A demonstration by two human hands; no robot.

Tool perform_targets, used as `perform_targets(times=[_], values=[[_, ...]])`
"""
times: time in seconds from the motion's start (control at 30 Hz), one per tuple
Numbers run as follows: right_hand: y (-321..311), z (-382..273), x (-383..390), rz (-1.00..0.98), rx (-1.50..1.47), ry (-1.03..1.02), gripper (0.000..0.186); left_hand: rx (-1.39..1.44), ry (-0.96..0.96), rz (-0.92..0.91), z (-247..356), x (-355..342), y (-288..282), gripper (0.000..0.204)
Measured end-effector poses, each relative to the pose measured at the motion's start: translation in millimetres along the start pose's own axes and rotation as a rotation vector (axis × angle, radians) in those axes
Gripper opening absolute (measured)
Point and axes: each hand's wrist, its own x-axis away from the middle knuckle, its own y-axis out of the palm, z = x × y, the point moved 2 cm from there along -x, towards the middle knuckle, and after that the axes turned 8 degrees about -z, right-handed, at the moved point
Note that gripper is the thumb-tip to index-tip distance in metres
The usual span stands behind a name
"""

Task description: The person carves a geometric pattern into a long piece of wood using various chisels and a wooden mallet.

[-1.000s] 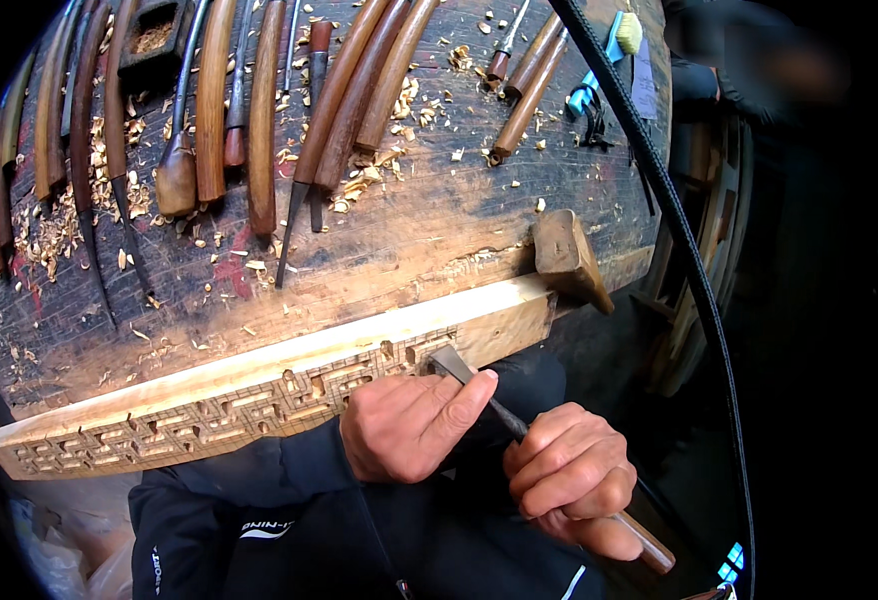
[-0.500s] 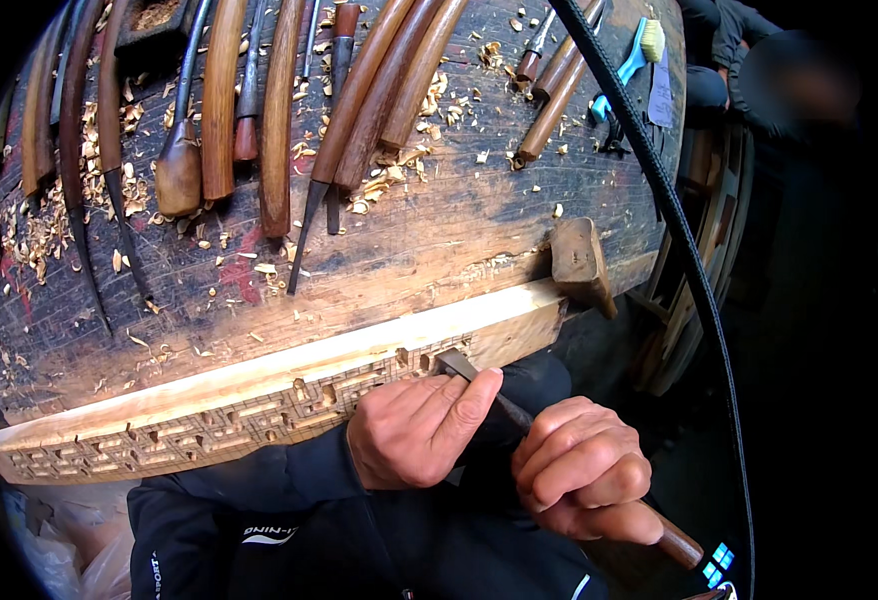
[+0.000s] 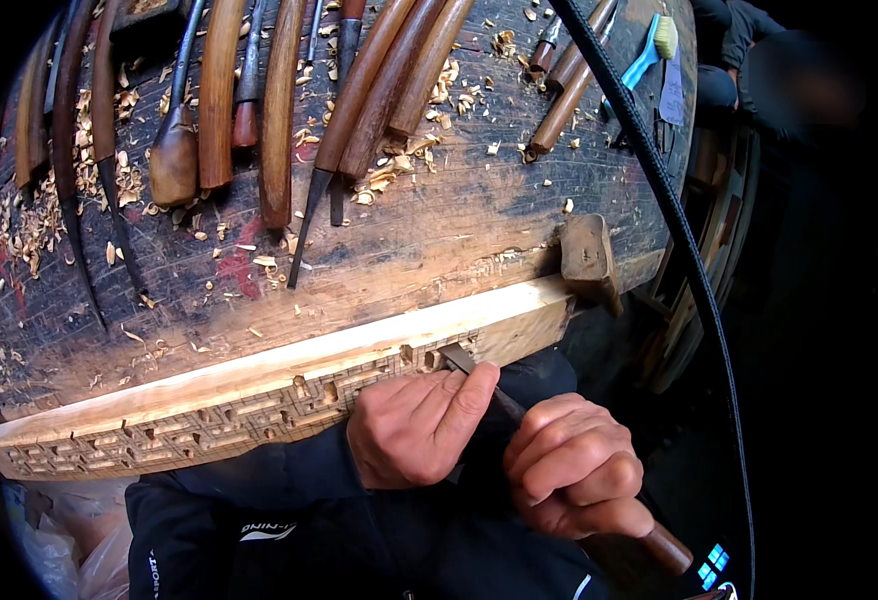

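Observation:
A long pale wooden board (image 3: 519,335) lies along the bench's near edge, its face cut with a lattice of small recesses and marked with thin lines. My right hand (image 3: 574,468) is wrapped round the wooden handle of a chisel (image 3: 507,402). The flat dark blade slants up and left, its tip touching the carved face near the right end of the pattern. Closed on the blade just behind the tip, my left hand (image 3: 409,425) also rests against the board. Its far fingers are hidden behind the hand.
Several wood-handled carving tools (image 3: 277,120) lie across the bench (image 3: 379,250) among wood shavings (image 3: 384,180). A wooden block (image 3: 587,255) stands at the board's right end. A blue-handled brush (image 3: 649,55) lies far right. A black cable (image 3: 679,220) hangs across the right side. Another person (image 3: 749,50) sits beyond.
My right hand and the chisel handle have shifted slightly left. The blade tip stays on nearly the same spot of the board. The whole view has moved a little.

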Motion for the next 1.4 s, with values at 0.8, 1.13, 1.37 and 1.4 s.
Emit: perform_targets(times=[0.8, 1.13, 1.37, 1.4], values=[[-7.1, -16.9, -1.2, -0.012, 0.024, -0.027, 0.062, 0.015, 0.183, -0.081, 1.0, -10.7, -0.8, 0.045], [-5.2, -9.3, -6.9, -0.005, 0.101, 0.034, 0.063, -0.012, 0.13, -0.087, -0.3, -10.2, 0.7, 0.046], [-4.6, -6.1, -6.4, 0.067, 0.107, 0.053, 0.062, -0.021, 0.096, -0.107, -0.1, -12.3, -1.1, 0.046], [-3.5, -3.0, -4.9, 0.082, 0.097, 0.041, 0.062, -0.016, 0.086, -0.115, 0.2, -12.1, -1.5, 0.046]])
